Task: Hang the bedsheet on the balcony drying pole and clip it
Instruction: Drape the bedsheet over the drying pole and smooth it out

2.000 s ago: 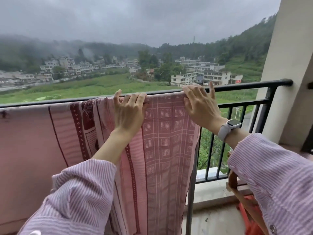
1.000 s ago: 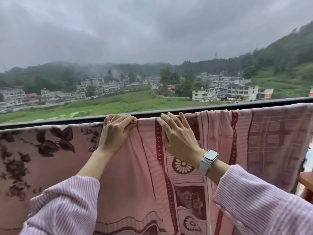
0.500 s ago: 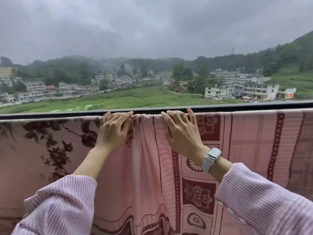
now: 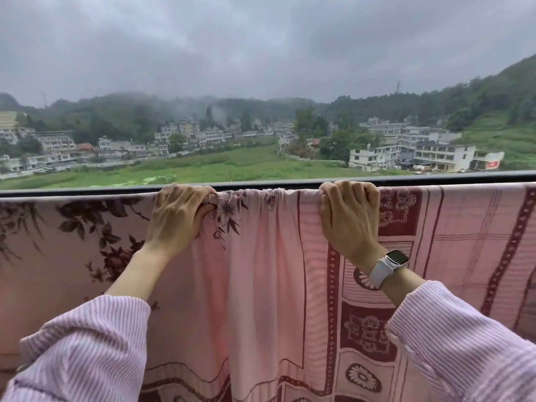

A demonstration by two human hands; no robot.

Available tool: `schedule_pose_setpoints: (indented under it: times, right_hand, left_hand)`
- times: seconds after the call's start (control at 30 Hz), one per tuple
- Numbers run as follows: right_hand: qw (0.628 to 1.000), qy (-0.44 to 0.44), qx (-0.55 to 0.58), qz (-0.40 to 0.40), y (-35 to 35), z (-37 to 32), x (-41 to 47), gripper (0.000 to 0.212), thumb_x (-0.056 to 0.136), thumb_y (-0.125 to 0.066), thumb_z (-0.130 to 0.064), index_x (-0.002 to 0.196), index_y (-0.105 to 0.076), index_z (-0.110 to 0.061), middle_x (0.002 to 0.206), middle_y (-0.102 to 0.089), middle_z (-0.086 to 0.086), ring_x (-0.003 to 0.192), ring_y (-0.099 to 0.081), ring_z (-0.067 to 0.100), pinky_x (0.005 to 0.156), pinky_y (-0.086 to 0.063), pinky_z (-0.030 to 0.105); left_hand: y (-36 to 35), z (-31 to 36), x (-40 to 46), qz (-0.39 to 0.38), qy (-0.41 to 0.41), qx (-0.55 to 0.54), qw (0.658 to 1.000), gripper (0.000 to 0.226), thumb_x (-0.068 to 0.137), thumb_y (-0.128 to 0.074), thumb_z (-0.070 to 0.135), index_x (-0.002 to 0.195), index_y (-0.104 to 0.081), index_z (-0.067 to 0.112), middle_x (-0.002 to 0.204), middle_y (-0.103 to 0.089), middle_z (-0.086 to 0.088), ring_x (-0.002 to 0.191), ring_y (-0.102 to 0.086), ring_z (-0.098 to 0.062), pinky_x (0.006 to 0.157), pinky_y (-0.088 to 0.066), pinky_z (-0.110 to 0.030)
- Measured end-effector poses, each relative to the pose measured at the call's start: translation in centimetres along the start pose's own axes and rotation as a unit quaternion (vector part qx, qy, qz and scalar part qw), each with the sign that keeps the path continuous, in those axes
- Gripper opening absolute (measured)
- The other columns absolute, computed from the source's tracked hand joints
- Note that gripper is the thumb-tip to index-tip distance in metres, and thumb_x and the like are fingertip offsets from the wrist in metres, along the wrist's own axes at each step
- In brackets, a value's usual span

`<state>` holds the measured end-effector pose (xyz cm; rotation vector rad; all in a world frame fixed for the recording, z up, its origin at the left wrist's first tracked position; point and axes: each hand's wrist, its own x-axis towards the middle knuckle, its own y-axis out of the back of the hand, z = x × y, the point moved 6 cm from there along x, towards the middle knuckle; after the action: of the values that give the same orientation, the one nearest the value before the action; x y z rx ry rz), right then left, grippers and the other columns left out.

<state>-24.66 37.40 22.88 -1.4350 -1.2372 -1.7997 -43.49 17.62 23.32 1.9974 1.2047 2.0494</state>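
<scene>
Left hand [image 4: 177,219] and right hand [image 4: 349,216] each curl round the bedsheet [image 4: 261,271] where it drapes over the drying pole [image 4: 87,192], so you can spread the bunched stretch (no clips visible).

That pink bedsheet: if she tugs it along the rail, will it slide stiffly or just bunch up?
Probably bunch: the bedsheet is already gathered into folds between her left hand and right hand. It looks floppy, hanging in soft vertical pleats. It may drag on the rail rather than glide.
</scene>
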Motion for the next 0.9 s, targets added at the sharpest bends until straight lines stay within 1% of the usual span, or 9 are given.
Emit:
schedule_pose_setpoints:
  times: [0.07, 0.13, 0.2, 0.3, 0.43, 0.57, 0.77, 0.83, 0.9]
  right_hand:
    - [0.998, -0.059, 0.017, -0.003, 0.0, -0.4, -0.1, 0.025, 0.090, -0.032, -0.024, 0.093, -0.053, -0.013, 0.084, -0.056, 0.005, 0.083, -0.051, 0.026, 0.099, -0.023, 0.042]
    - [0.994, -0.105, 0.037, -0.016, 0.0, -1.7, -0.2, 0.030, 0.089, -0.029, -0.025, 0.100, -0.053, -0.011, 0.094, -0.058, 0.007, 0.098, -0.052, 0.026, 0.111, -0.010, 0.050]
    - [0.994, -0.086, 0.059, -0.032, -0.4, -5.2, -0.2, 0.035, 0.088, -0.029, -0.025, 0.111, -0.051, -0.010, 0.109, -0.058, 0.008, 0.115, -0.048, 0.027, 0.112, -0.005, 0.055]
    - [0.993, -0.015, 0.092, -0.069, -1.6, -12.1, 0.2, 0.041, 0.086, -0.033, -0.024, 0.121, -0.049, -0.011, 0.121, -0.057, 0.008, 0.125, -0.043, 0.028, 0.113, -0.009, 0.055]
    - [0.991, 0.014, 0.087, -0.104, -3.1, -18.3, 0.8, 0.045, 0.084, -0.035, -0.024, 0.125, -0.049, -0.011, 0.125, -0.056, 0.009, 0.127, -0.042, 0.027, 0.113, -0.010, 0.050]
    - [0.990, 0.016, 0.091, -0.108, -3.2, -21.1, 1.7, 0.047, 0.084, -0.033, -0.026, 0.125, -0.049, -0.010, 0.123, -0.057, 0.008, 0.122, -0.047, 0.025, 0.113, -0.013, 0.050]
    - [0.988, 0.050, 0.087, -0.121, -4.4, -23.4, 2.3, 0.047, 0.082, -0.033, -0.026, 0.123, -0.051, -0.011, 0.119, -0.060, 0.008, 0.113, -0.054, 0.027, 0.108, -0.027, 0.049]
    - [0.987, 0.050, 0.091, -0.123, -4.9, -24.0, 2.6, 0.047, 0.082, -0.033, -0.027, 0.122, -0.052, -0.012, 0.117, -0.061, 0.007, 0.111, -0.055, 0.027, 0.107, -0.028, 0.049]
    - [0.988, 0.044, 0.087, -0.118, -5.3, -24.3, 2.8, 0.044, 0.083, -0.034, -0.028, 0.120, -0.053, -0.014, 0.112, -0.062, 0.006, 0.107, -0.056, 0.027, 0.106, -0.028, 0.051]
  left_hand:
    - [0.7, -0.7, -0.2, -0.008, -0.001, -0.036, 0.999, 0.041, 0.089, -0.037, 0.041, 0.114, -0.056, 0.015, 0.110, -0.064, -0.005, 0.102, -0.057, -0.029, 0.093, -0.034, -0.042]
    - [1.6, -2.7, -0.7, -0.010, 0.023, -0.076, 0.997, 0.044, 0.089, -0.035, 0.041, 0.117, -0.057, 0.015, 0.116, -0.063, -0.005, 0.107, -0.054, -0.029, 0.096, -0.031, -0.038]
    - [2.2, -5.6, -1.4, -0.022, 0.051, -0.102, 0.993, 0.041, 0.089, -0.039, 0.038, 0.118, -0.057, 0.016, 0.117, -0.063, -0.006, 0.111, -0.052, -0.029, 0.097, -0.029, -0.037]
    - [2.6, -8.2, -1.5, -0.018, 0.054, -0.124, 0.991, 0.027, 0.086, -0.058, 0.028, 0.110, -0.064, 0.018, 0.110, -0.068, -0.005, 0.105, -0.058, -0.028, 0.095, -0.036, -0.042]
    - [3.2, -8.7, -1.1, 0.026, 0.091, -0.217, 0.972, 0.020, 0.076, -0.066, 0.027, 0.093, -0.073, 0.017, 0.092, -0.073, -0.005, 0.092, -0.066, -0.021, 0.088, -0.047, -0.041]
    - [3.8, -11.2, -1.4, 0.057, 0.119, -0.218, 0.967, 0.014, 0.078, -0.066, 0.021, 0.088, -0.074, 0.014, 0.084, -0.074, -0.009, 0.083, -0.066, -0.028, 0.085, -0.048, -0.043]
    - [6.5, -20.0, -3.9, 0.097, 0.237, -0.121, 0.959, 0.018, 0.082, -0.063, 0.017, 0.092, -0.071, 0.004, 0.086, -0.070, -0.024, 0.083, -0.065, -0.037, 0.086, -0.046, -0.048]
    - [7.3, -20.9, -4.6, 0.090, 0.282, -0.079, 0.952, 0.017, 0.085, -0.060, 0.015, 0.094, -0.070, 0.004, 0.092, -0.069, -0.026, 0.090, -0.061, -0.039, 0.092, -0.038, -0.047]
    - [7.7, -21.0, -4.7, 0.089, 0.288, -0.074, 0.950, 0.019, 0.086, -0.055, 0.013, 0.097, -0.070, 0.008, 0.105, -0.068, -0.018, 0.102, -0.057, -0.034, 0.100, -0.029, -0.045]
